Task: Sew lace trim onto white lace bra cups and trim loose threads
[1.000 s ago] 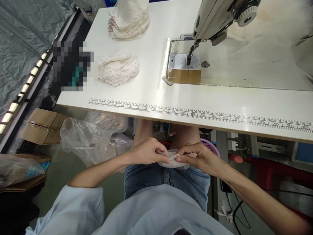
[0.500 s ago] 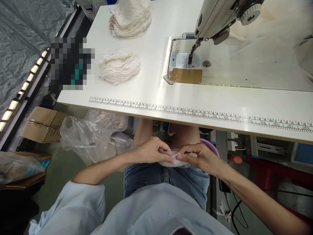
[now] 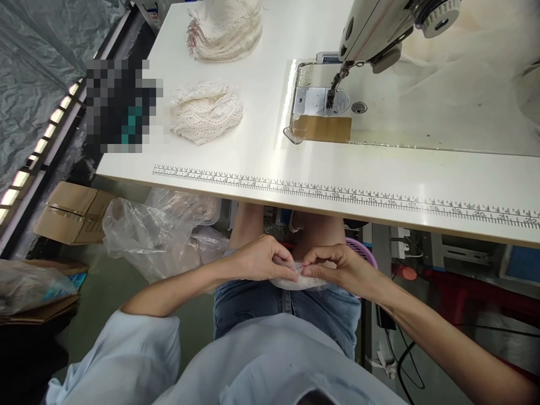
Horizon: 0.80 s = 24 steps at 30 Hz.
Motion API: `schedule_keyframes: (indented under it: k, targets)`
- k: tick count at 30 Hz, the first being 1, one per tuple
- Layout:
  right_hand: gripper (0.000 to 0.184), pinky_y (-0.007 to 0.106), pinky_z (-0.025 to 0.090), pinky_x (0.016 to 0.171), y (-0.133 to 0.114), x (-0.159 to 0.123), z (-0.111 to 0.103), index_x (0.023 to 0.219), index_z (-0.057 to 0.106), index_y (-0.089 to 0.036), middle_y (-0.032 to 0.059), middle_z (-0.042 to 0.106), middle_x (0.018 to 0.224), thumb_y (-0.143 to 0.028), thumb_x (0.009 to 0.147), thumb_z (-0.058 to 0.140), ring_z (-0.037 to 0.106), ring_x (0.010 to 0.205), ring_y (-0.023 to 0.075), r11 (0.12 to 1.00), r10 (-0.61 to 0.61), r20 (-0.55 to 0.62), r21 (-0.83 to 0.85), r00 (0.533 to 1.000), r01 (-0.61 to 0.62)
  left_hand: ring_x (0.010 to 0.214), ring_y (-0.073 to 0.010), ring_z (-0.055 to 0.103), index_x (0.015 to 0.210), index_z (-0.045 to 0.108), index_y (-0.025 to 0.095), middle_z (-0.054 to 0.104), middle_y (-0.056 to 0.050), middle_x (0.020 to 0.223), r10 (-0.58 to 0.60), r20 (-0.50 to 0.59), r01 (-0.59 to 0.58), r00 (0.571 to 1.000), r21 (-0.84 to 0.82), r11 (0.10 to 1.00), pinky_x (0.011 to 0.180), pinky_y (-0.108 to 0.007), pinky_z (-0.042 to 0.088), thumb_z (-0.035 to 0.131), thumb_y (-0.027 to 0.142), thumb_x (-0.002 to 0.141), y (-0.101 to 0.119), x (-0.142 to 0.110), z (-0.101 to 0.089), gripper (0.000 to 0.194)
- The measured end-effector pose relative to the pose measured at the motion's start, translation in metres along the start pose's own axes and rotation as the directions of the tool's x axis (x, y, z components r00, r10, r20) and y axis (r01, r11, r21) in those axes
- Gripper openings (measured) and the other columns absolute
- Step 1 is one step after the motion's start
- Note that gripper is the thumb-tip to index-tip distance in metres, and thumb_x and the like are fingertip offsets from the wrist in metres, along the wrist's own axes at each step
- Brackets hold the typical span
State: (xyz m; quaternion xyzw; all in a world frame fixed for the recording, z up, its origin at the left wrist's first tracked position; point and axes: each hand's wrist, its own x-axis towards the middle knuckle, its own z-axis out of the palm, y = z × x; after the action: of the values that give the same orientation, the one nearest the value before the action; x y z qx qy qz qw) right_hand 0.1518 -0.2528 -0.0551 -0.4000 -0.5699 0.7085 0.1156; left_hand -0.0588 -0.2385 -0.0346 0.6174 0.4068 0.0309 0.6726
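Over my lap, a small piece of white fabric (image 3: 301,283) is pinched between both hands. My left hand (image 3: 270,260) is closed on its left part, thumb and fingers pressed together. From the other side my right hand (image 3: 333,264) grips the edge with thumb and index finger, the fingertips of both hands nearly touching. Much of the fabric's upper edge is hidden by my fingers. On the white table (image 3: 236,163) above lie a folded piece of cream eyelet lace (image 3: 206,112) and a larger stack of cream fabric (image 3: 228,34) with frayed edges.
A sewing machine (image 3: 371,39) stands at the table's right, its needle over a metal plate. A printed ruler (image 3: 337,194) runs along the front edge. Below left are plastic bags (image 3: 156,236) and a cardboard box (image 3: 76,212); a purple basket (image 3: 361,252) is beside my right leg.
My right fingertips have shifted slightly at the fabric's edge, and the fabric between the hands is folded a little differently. The whole view has moved slightly.
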Motion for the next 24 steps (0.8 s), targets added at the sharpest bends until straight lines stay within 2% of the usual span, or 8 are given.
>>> schedule_keyframes:
  k: [6,15,24]
  targets:
    - [0.021,0.026,0.044,0.067,-0.001,-0.002,0.0,0.082,0.068,-0.02,0.0004,0.066,0.075,-0.037,0.071,0.072,0.058,0.072,0.0157,1.0,0.01,0.028,0.003,1.0,-0.01,0.06,-0.0094,0.051,0.078,0.071,0.011,0.06,0.0,0.063,-0.018,0.005,0.018,1.0,0.022,1.0,0.053,-0.017,0.034,0.065,0.035,0.073,-0.004,0.001,0.0,0.026]
    - [0.022,0.027,0.044,0.064,0.005,-0.002,0.001,0.083,0.069,-0.02,0.001,0.066,0.076,-0.041,0.078,0.065,0.059,0.071,0.0159,0.998,0.003,0.012,-0.063,1.0,-0.002,0.056,-0.007,0.042,0.072,0.069,0.01,0.051,0.003,0.057,-0.01,-0.02,0.011,1.0,0.038,0.999,0.049,-0.017,0.028,0.065,0.039,0.073,-0.011,0.0,-0.003,0.029]
    - [0.027,0.027,0.044,0.065,0.004,-0.005,0.001,0.08,0.068,-0.019,0.0018,0.066,0.076,-0.045,0.078,0.062,0.059,0.072,0.0169,0.992,0.021,-0.034,-0.12,0.999,-0.025,0.058,-0.0086,0.048,0.075,0.069,0.009,0.058,0.001,0.061,-0.015,-0.013,0.016,1.0,0.062,0.998,0.051,-0.018,0.031,0.065,0.039,0.073,-0.012,0.001,-0.002,0.03]
